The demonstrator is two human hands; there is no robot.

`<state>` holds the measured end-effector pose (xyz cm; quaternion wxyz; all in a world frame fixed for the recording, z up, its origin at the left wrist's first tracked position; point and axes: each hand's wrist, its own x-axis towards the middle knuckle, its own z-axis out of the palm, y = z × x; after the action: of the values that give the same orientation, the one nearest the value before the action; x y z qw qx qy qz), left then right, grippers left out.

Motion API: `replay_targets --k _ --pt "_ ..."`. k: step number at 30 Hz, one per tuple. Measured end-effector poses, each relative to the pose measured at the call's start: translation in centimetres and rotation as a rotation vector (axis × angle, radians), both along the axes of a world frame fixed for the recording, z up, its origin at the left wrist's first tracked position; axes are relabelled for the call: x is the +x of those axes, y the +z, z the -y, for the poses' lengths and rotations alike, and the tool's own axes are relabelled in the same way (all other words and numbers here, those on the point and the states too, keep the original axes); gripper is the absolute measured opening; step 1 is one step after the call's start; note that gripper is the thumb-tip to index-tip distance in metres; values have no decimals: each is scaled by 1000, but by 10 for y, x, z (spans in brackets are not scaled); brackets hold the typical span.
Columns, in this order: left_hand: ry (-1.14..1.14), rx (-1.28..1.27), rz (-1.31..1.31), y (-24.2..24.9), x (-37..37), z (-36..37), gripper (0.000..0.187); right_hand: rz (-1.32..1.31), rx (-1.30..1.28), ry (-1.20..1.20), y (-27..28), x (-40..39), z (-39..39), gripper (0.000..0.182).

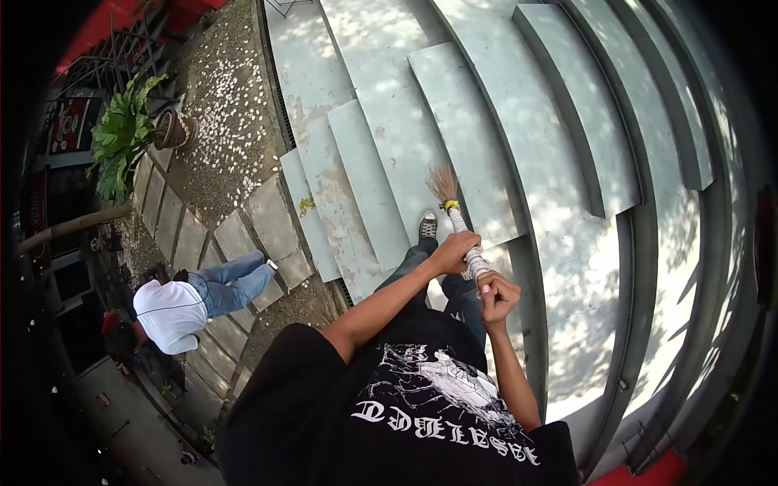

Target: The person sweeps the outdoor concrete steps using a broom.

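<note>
A stick broom (456, 220) with a white-wrapped handle slants away from my body over the pale steps. My left hand (456, 253) is wrapped round the handle, nearer the bristles. Lower down, close to the handle's end, my right hand (497, 298) is closed on it too. A yellow band (450, 205) ties the handle where the thin brown bristles (443, 185) begin. The bristles fan out over a step tread (397, 154). My dark sneaker (428, 225) stands beside the broom on that step.
Long grey-green steps (567, 243) rise in tiers to the right, dappled with sunlight. At the left, a person in a white shirt (172, 314) bends forward on stone slabs (275, 215). A potted fern (121, 134) stands by white pebbles (231, 121).
</note>
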<state>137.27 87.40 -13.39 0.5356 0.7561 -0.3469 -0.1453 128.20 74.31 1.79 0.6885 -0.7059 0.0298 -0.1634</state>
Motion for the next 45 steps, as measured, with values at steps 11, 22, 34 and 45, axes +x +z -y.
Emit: replay_targets --k 11,22,34,45 --pt "223 521 -326 -63 -75 -123 26 -372 381 -116 -106 0 -67 36" --pt "294 65 77 -58 -40 -117 39 136 107 69 -58 -9 -102 42" --pt "60 246 45 -172 -67 -209 39 89 -52 39 -173 -75 -236 41" --pt "7 254 243 -141 -108 -296 48 271 -191 239 -131 -114 -288 42"
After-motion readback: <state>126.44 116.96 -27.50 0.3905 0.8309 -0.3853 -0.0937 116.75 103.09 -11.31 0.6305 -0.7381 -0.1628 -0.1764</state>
